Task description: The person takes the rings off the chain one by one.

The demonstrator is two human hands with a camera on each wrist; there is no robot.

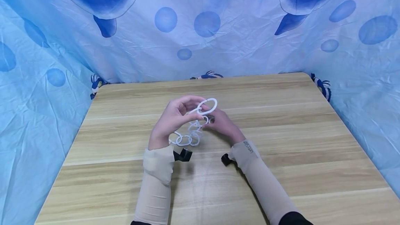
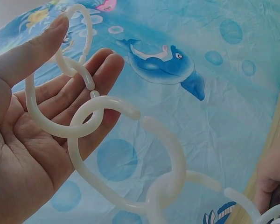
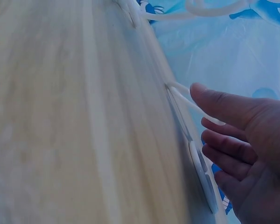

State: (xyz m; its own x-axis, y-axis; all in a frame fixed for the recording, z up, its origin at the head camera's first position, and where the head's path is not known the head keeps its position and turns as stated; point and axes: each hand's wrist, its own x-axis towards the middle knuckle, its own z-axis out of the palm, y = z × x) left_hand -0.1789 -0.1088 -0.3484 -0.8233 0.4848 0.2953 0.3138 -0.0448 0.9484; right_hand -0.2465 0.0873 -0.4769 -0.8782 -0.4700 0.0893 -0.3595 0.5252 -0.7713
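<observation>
A chain of white plastic rings (image 1: 184, 145), each with a small split, runs between the hands above the wooden table. My left hand (image 1: 170, 121) is raised, its thumb and fingers holding a link (image 2: 90, 30) near the upper end of the chain. Other large links (image 2: 178, 151) hang past the left palm. Lower and to the right, my right hand (image 1: 223, 124) has thumb and curled fingers about another link (image 3: 196, 106), seemingly pinching it. In the right wrist view, further links (image 3: 203, 179) lie on the table beside its fingertips.
The wood-grain table (image 1: 281, 169) spreads beneath both forearms. Behind and beside it hangs a blue curtain (image 1: 240, 44) printed with dolphins and bubbles. Black camera mounts (image 1: 185, 155) stick out from both wrists, facing each other.
</observation>
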